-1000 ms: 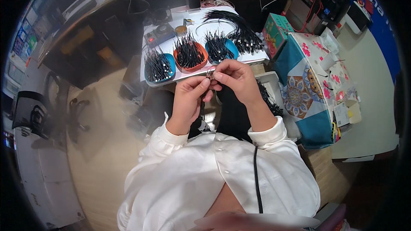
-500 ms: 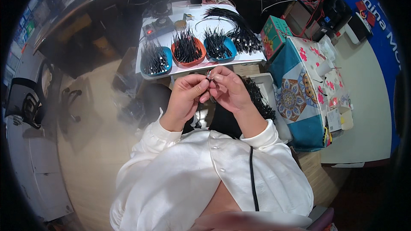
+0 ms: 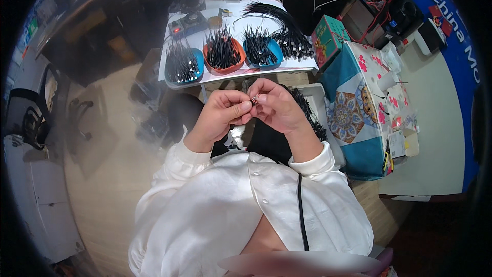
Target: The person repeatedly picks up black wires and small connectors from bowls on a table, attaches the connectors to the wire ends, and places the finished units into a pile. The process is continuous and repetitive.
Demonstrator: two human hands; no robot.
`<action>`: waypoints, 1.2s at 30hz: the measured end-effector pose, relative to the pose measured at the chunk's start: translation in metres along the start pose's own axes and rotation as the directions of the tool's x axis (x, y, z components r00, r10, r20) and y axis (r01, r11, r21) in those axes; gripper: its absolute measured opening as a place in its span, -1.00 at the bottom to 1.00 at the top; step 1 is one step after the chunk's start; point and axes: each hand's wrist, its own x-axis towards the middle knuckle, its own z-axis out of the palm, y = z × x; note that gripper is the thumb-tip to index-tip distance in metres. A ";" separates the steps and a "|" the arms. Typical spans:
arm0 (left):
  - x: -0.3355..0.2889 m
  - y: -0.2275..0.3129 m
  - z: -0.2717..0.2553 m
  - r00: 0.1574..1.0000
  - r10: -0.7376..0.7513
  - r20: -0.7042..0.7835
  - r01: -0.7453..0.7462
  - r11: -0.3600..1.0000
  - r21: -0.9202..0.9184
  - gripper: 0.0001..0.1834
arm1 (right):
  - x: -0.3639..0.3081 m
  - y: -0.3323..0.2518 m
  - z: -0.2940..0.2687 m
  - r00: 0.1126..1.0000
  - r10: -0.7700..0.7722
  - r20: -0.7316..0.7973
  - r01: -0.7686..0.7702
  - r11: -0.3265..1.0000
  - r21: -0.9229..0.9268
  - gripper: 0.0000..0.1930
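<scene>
My left hand (image 3: pixel 221 114) and my right hand (image 3: pixel 277 106) meet fingertip to fingertip in front of my chest. Together they pinch a small metal-tipped part (image 3: pixel 253 99), too tiny to make out. Just beyond the hands a white table (image 3: pixel 266 66) carries a blue bowl (image 3: pixel 183 65), an orange bowl (image 3: pixel 223 54) and a second blue bowl (image 3: pixel 260 52), each full of short black wire pieces. A bundle of longer black wires (image 3: pixel 289 33) lies to the right of the bowls. White sleeves cover both forearms.
A small soldering station (image 3: pixel 187 22) stands at the table's back left. To the right are a green box (image 3: pixel 328 39) and a table with a patterned teal cloth (image 3: pixel 361 107). A white tray (image 3: pixel 316 110) holding black wires sits under my right hand. Wooden floor lies left.
The view has shifted so the table and hands sit higher and more central. Both hands stay joined on the small part, fingers only slightly re-gripped.
</scene>
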 end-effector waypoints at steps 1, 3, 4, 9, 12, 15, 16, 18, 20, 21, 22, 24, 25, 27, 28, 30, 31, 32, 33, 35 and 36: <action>0.000 -0.001 0.000 1.000 -0.006 -0.008 0.006 1.000 0.011 -0.85 | 0.001 0.000 -0.003 1.000 0.011 -0.011 -0.011 1.000 0.006 -0.86; 0.001 -0.003 0.001 0.999 -0.006 -0.038 0.008 0.999 0.052 -0.85 | 0.004 0.002 -0.009 1.000 0.001 0.009 -0.001 1.000 0.031 -0.85; 0.001 -0.005 0.002 0.998 0.002 -0.060 0.002 0.997 0.081 -0.85 | 0.004 0.004 -0.011 1.000 0.005 0.004 -0.006 1.000 0.024 -0.84; -0.001 -0.008 0.000 0.997 -0.011 -0.075 0.024 0.984 0.175 -0.84 | 0.001 0.015 -0.015 0.992 0.031 -0.121 -0.034 0.999 -0.020 -0.83; 0.008 -0.009 -0.003 0.997 0.009 -0.070 0.009 0.970 0.242 -0.82 | 0.004 0.013 -0.020 0.994 0.013 -0.113 -0.022 0.997 -0.073 -0.82; 0.012 -0.013 -0.004 0.996 0.010 -0.091 0.006 0.985 0.171 -0.83 | 0.009 0.006 -0.027 0.996 0.016 -0.087 -0.028 0.990 -0.141 -0.86; 0.013 -0.014 -0.005 0.996 -0.003 -0.085 0.015 0.989 0.145 -0.83 | 0.009 0.004 -0.029 0.993 0.038 -0.113 -0.055 0.986 -0.156 -0.86; 0.015 -0.017 -0.007 0.997 0.005 -0.072 0.003 0.993 0.120 -0.83 | 0.011 0.001 -0.033 0.995 0.069 -0.074 -0.079 0.986 -0.144 -0.84; 0.015 -0.018 -0.010 0.999 0.033 -0.042 -0.025 0.985 0.168 -0.83 | 0.011 -0.001 -0.035 0.993 0.083 -0.087 -0.097 0.980 -0.171 -0.85; 0.014 -0.019 -0.011 0.998 0.039 -0.043 -0.030 0.981 0.194 -0.83 | 0.011 -0.002 -0.036 0.992 0.093 -0.083 -0.107 0.977 -0.187 -0.85; 0.013 -0.019 -0.010 0.998 0.042 -0.045 -0.031 0.975 0.219 -0.83 | 0.011 -0.003 -0.037 0.992 0.104 -0.073 -0.115 0.976 -0.183 -0.85; 0.011 -0.015 -0.011 0.999 0.047 -0.016 -0.042 0.971 0.237 -0.84 | 0.011 -0.003 -0.037 0.994 0.087 -0.064 -0.099 0.972 -0.213 -0.81; 0.010 -0.014 -0.010 0.998 0.052 -0.016 -0.047 0.969 0.243 -0.84 | 0.012 -0.001 -0.037 0.994 0.093 -0.057 -0.102 0.975 -0.197 -0.80; 0.010 -0.010 -0.009 0.997 0.061 -0.039 -0.047 0.957 0.285 -0.85 | 0.012 0.003 -0.038 0.983 0.182 -0.002 -0.181 0.980 -0.076 -0.74; 0.008 -0.010 -0.008 0.998 0.040 -0.047 -0.029 0.976 0.217 -0.86 | 0.014 0.008 -0.038 0.966 0.218 0.140 -0.236 0.964 0.124 -0.68; 0.008 -0.008 -0.008 0.999 0.014 -0.037 -0.004 0.969 0.248 -0.86 | 0.019 0.018 -0.040 0.940 0.323 0.113 -0.336 0.934 0.122 -0.70; 0.008 -0.009 -0.008 0.996 0.050 -0.067 -0.035 0.978 0.204 -0.86 | 0.020 0.022 -0.041 0.951 0.296 0.084 -0.306 0.940 0.154 -0.67; 0.010 -0.010 -0.008 0.990 0.045 -0.130 -0.024 0.987 0.161 -0.86 | 0.025 0.025 -0.042 0.957 0.250 0.146 -0.275 0.941 0.197 -0.68; 0.013 -0.010 -0.011 0.988 0.060 -0.141 -0.035 0.985 0.169 -0.86 | 0.026 0.023 -0.044 0.975 0.213 0.055 -0.217 0.974 0.066 -0.70; 0.016 -0.009 -0.013 0.984 0.074 -0.161 -0.055 0.991 0.122 -0.85 | 0.033 0.015 -0.046 0.998 0.017 -0.059 -0.026 0.988 -0.155 -0.75; 0.016 -0.008 -0.013 0.981 0.095 -0.169 -0.082 0.993 0.086 -0.84 | 0.038 0.012 -0.045 0.973 -0.086 -0.215 0.023 0.960 -0.278 -0.68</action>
